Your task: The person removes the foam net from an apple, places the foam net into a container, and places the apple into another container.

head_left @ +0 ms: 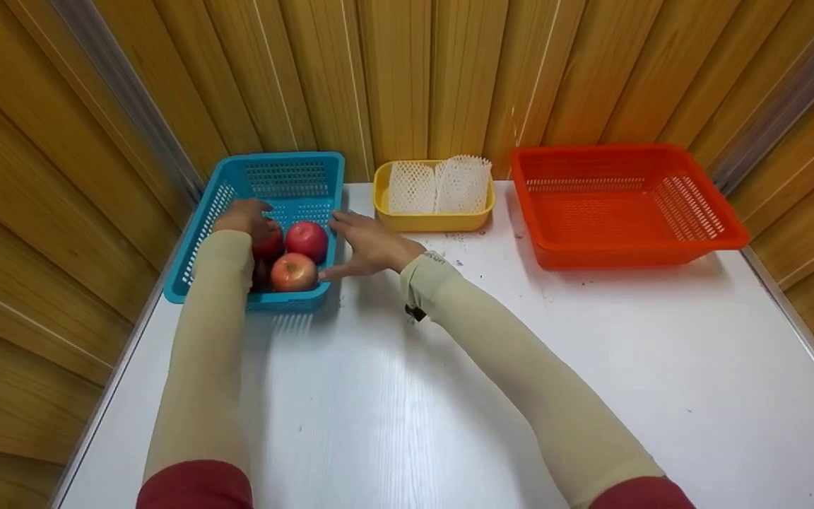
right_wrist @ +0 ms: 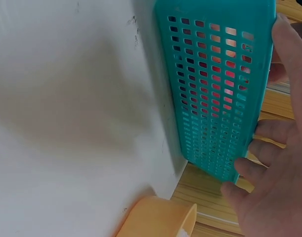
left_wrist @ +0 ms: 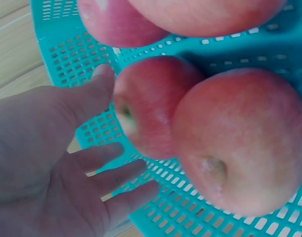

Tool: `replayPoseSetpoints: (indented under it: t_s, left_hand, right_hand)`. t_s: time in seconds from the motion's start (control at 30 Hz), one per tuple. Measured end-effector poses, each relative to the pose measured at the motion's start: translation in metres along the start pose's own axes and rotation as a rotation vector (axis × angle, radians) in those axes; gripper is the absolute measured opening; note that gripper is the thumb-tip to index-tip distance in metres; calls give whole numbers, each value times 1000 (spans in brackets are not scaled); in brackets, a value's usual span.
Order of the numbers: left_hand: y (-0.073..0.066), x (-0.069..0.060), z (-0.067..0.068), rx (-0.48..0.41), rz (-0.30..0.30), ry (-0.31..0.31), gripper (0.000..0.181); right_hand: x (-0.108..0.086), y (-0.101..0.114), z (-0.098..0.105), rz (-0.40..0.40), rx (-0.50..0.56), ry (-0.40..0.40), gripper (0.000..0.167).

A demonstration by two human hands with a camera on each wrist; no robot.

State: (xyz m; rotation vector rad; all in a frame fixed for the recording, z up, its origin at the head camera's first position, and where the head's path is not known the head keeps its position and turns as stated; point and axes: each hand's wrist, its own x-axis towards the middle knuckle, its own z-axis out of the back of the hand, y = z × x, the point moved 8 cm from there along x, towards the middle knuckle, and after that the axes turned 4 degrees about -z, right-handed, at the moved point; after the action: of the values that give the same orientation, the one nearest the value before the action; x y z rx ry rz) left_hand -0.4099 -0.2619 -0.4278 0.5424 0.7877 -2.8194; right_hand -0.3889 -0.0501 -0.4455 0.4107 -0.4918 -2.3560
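Several red apples (head_left: 307, 242) lie together in the near right part of a blue plastic basket (head_left: 283, 305) on the left. My left hand (head_left: 241, 218) reaches into this basket from above. In the left wrist view, its thumb is beside one red apple (left_wrist: 158, 101), and the other fingers stretch out below it, not closed round it; whether the thumb touches is unclear. A paler apple (left_wrist: 244, 148) lies against that one. At the basket's right side, my right hand (head_left: 372, 244) is spread, its fingertips resting on the rim.
A small yellow basket (head_left: 432, 223) with white foam nets (head_left: 462, 185) stands at the back middle of the white table (head_left: 364, 396). At the back right stands a larger orange-red basket (head_left: 626, 256). Wood-patterned panels (head_left: 393, 85) enclose the back and sides.
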Motion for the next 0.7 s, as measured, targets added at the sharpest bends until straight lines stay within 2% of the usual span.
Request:
replayPoseSetpoints:
  t_s: [0.2,0.33,0.57,0.7]
  left_hand:
    - [-8,-7,15,79,-87,-88,62]
    - [-13,-11,21,101,-150,-136,62]
    - [-21,-22,26,131,-244,-248,63]
    - [-21,-28,31,164,-285,-321,68]
  right_hand:
    - [5,-2,-5,35,-51,-60,107]
    - [4,-6,-8,57,-87,-120,103]
    - [-7,-18,3,17,-219,-231,101]
    - [-15,-30,11,-12,-264,-268,100]
